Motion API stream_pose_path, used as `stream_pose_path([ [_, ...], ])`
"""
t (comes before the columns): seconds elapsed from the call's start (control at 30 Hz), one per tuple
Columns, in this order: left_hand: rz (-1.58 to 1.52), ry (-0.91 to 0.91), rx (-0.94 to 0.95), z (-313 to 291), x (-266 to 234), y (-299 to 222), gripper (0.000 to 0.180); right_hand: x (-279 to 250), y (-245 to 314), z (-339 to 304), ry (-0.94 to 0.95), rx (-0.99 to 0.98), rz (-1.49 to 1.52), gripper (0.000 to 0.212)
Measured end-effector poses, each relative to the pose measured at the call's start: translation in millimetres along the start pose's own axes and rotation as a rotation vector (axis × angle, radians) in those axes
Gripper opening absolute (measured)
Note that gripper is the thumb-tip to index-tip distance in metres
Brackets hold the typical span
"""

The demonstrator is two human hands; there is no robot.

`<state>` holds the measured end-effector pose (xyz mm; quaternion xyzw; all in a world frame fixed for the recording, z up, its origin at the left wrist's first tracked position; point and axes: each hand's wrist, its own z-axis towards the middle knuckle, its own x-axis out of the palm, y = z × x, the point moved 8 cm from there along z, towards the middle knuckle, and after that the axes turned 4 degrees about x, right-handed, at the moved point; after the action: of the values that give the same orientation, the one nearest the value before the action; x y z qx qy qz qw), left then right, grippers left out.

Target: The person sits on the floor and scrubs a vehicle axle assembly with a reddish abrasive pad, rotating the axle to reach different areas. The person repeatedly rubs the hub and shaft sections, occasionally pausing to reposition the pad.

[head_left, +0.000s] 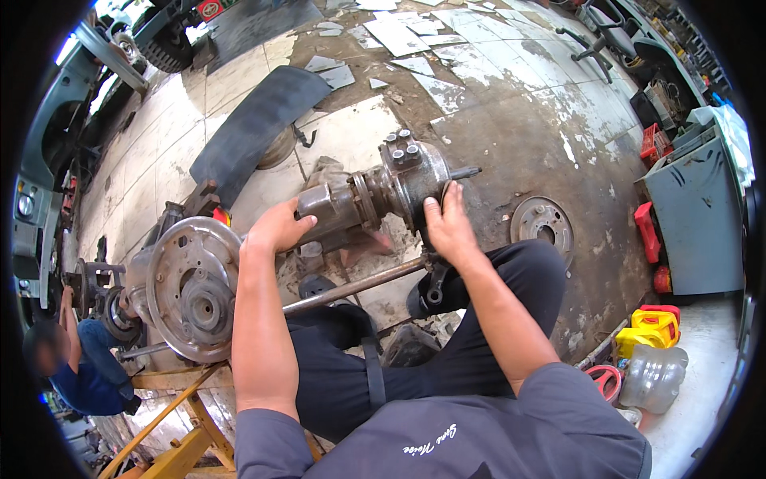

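Observation:
A greasy vehicle axle lies across in front of my knees. My left hand curls over the top of its housing, some fingers hidden behind it. At the right end is a rounded steel knuckle housing with several bolt heads on top and a thin shaft sticking out. Against its right side my right hand lies with fingers stretched and thumb apart. Below the housing runs a long steel rod, ending near the knuckle. A round brake backing plate stands at the axle's left end.
Another backing plate lies on the floor at right. Beyond the axle are a dark curved panel and broken tiles. A yellow stand is at lower left, near a co-worker. A grey cabinet and yellow container are right.

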<state>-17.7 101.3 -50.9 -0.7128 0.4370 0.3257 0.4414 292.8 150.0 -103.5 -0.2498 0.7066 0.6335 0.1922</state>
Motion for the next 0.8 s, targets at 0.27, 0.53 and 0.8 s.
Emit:
stream_pose_path([
  [0.27, 0.035, 0.014, 0.002, 1, 2, 0, 0.059, 33, -1, -7, -0.051, 0.115, 0.105, 0.088],
  [0.53, 0.044, 0.080, -0.059, 0, 3, -5, 0.070, 35, 3, -13, -0.099, 0.085, 0.014, 0.086],
  [0.8, 0.045, 0.027, -0.044, 1, 2, -4, 0.059, 33, 7, -15, -0.104, -0.013, -0.057, 0.085],
])
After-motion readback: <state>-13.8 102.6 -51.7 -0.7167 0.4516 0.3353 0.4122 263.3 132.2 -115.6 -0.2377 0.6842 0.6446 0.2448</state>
